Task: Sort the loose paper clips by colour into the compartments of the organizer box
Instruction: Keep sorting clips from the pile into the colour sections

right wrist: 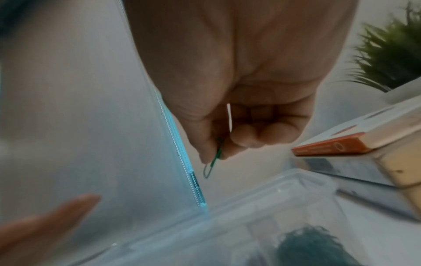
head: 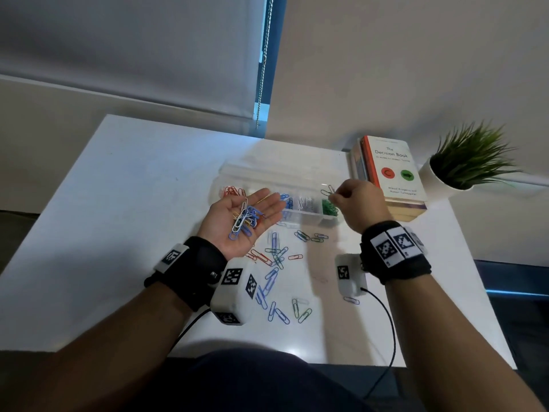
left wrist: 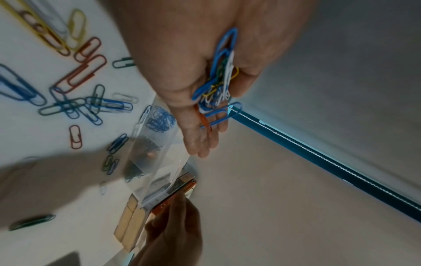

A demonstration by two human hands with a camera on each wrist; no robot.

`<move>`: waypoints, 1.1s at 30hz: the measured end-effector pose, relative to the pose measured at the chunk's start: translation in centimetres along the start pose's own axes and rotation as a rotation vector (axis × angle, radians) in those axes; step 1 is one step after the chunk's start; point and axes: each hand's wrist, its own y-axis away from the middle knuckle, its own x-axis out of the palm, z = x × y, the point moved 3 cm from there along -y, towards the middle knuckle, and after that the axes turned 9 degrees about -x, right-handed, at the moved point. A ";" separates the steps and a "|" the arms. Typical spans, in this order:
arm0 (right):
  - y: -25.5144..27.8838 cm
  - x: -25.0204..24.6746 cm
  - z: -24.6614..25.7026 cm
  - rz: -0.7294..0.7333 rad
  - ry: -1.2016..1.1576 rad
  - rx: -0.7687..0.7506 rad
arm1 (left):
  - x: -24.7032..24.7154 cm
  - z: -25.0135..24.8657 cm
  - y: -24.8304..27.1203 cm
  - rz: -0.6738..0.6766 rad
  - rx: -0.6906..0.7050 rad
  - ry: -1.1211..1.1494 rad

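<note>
Table [head: 118, 179] fills lower frame. Left hand [head: 237, 221], centre-left, palm up, fingers straight, cupping mixed clips [head: 245, 220]. Loose clips [head: 276, 263] scattered below centre. Organizer box [head: 297, 217] at centre, lid back; red, blue, pale, green compartments left to right. Right hand [head: 359, 203], centre-right, pinching green clip [head: 326, 191] above green compartment [head: 329, 207]. Step, probably: dropping green clip. Next: release over that cell, then pick from palm. Clip's long axis roughly upright in right-wrist view, free end pointing down toward box.
</note>
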 end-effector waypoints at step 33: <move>2.1 1.6 10.8 0.036 -0.645 -0.219 | -0.4 -1.1 0.6 -0.035 -0.028 -0.113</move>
